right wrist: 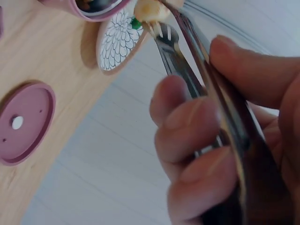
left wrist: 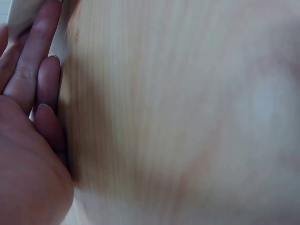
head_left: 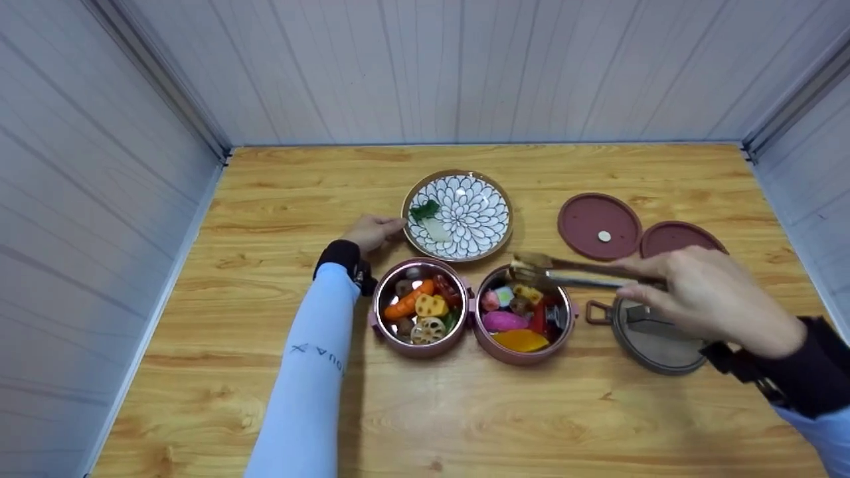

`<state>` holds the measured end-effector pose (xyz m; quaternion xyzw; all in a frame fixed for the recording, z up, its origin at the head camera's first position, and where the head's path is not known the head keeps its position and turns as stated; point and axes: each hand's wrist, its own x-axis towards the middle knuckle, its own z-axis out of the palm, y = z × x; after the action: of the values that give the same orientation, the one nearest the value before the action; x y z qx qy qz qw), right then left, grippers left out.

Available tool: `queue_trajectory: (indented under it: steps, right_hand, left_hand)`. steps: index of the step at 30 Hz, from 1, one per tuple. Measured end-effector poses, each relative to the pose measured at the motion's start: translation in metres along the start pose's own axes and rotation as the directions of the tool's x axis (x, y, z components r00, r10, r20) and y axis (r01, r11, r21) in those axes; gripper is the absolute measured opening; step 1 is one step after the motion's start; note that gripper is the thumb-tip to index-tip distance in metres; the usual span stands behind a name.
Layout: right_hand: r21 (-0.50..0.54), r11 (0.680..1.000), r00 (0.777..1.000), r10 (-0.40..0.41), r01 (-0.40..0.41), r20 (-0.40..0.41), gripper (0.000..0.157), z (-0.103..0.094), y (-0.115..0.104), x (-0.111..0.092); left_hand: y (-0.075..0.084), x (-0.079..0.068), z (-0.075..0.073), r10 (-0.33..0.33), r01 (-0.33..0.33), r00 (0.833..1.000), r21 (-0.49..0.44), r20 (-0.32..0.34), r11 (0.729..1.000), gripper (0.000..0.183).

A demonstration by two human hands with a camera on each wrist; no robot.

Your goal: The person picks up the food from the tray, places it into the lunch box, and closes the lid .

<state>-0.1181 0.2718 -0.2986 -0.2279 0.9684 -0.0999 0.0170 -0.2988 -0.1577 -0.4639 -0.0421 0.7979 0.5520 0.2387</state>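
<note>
My right hand [head_left: 724, 299] grips metal tongs [head_left: 588, 273]. Between the tong tips is a pale yellowish toy food piece [right wrist: 152, 10], above the far rim of the right pink pot [head_left: 524, 355]. Inside that pot lie a purple piece [head_left: 505, 322], an orange slice [head_left: 520, 341] and several others. At the back, my left hand [head_left: 373, 232] pinches the left rim of a petal-patterned plate [head_left: 478, 216]. A leafy green vegetable [head_left: 428, 222] with a pale stalk lies on the plate's left side. In the left wrist view, the plate's edge shows beside the fingers [left wrist: 30, 70].
The left pink pot [head_left: 420, 352] holds a carrot [head_left: 408, 302], a lotus root slice [head_left: 428, 330] and other pieces. Two dark red lids [head_left: 588, 222] lie at the right. A grey handled lid [head_left: 657, 345] sits partly beneath my right hand. White panels [head_left: 431, 73] wall the table.
</note>
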Motion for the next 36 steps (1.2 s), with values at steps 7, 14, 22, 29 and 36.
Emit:
queue_trajectory:
  steps: [7, 14, 22, 29, 36]
  right_hand:
    - [-0.020, 0.999, 0.998, -0.024, 0.025, 0.051, 0.034, 0.013, -0.004, -0.020]
    - [-0.018, 0.998, 0.993, -0.054, 0.057, 0.109, 0.037, 0.021, -0.004, -0.019]
    - [0.014, 0.998, 0.989, -0.068, 0.066, 0.133, 0.037, 0.026, -0.003, -0.016]
    - [0.051, 0.999, 0.985, -0.021, 0.013, 0.172, 0.038, 0.025, -0.004, -0.014]
    - [0.042, 0.999, 0.989, 0.021, -0.028, 0.144, 0.040, 0.018, -0.002, -0.011]
  left_hand:
    - [-0.002, 0.002, -0.002, 0.034, -0.035, 0.999, 0.072, 0.017, 0.997, 0.049]
    - [-0.002, 0.004, -0.003, 0.032, -0.033, 0.999, 0.050, 0.029, 0.998, 0.049]
    - [-0.002, 0.004, -0.002, 0.045, -0.045, 0.999, -0.013, 0.025, 0.999, 0.044]
    - [-0.001, 0.003, -0.004, 0.040, -0.041, 0.999, 0.026, 0.024, 0.999, 0.044]
    - [-0.003, 0.005, 0.000, -0.004, 0.004, 1.000, -0.036, 0.008, 0.999, 0.046]
